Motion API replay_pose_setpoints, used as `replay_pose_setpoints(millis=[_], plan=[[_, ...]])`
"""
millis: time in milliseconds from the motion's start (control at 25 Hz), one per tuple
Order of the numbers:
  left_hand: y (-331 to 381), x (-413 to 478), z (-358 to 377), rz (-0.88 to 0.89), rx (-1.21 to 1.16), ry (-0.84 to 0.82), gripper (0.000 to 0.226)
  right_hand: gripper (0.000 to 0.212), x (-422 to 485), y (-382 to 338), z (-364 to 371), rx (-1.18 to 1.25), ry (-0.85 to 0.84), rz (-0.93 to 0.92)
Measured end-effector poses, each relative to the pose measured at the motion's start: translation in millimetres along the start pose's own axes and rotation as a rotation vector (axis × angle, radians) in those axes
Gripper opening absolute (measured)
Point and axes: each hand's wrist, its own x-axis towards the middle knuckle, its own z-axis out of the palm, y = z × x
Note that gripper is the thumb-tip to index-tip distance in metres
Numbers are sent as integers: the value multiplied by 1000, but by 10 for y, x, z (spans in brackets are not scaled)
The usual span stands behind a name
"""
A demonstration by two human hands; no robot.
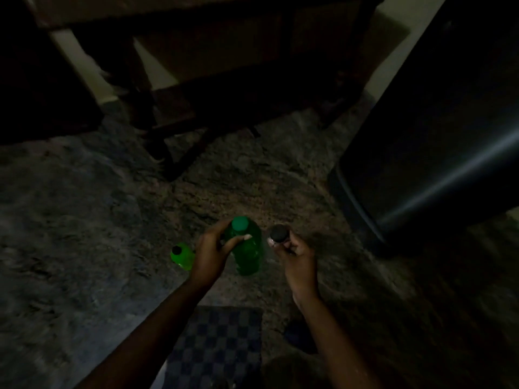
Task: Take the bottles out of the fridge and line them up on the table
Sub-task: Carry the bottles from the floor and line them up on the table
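1. Green plastic sits under the curled fingers (240, 238) of the left hand (210, 255), which grip the large green bottle (250, 256), upright, below its cap.
2. Right hand (295, 256) fingers clamp a dark-capped bottle (278, 233), just beside the large one.
3. Small green bottle (182, 255) stands on the carpet (112, 220), left of both.
4. Checkered cloth (219, 346) lies nearer the person.

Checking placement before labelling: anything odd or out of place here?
Yes. A small green bottle stands on the carpet at floor level, an odd spot for the line-up. Beside it, the left grip holds a large green bottle and the right grip a dark-capped bottle. No spill visible; the frame is very dark.
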Motion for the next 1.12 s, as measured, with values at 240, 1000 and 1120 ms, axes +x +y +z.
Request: replay_pose_setpoints(millis=[240, 1000, 1120], plan=[[1528, 630, -595, 173, 7, -18, 31, 30, 261, -1711, 103, -31, 2, -181], [3768, 4305, -512, 489, -4, 45, 37, 41, 3519, -4772, 49, -48, 18, -665], [4004, 4947, -508, 499, -19, 116, 36, 36, 4144, -5235, 73, -54, -37, -728]])
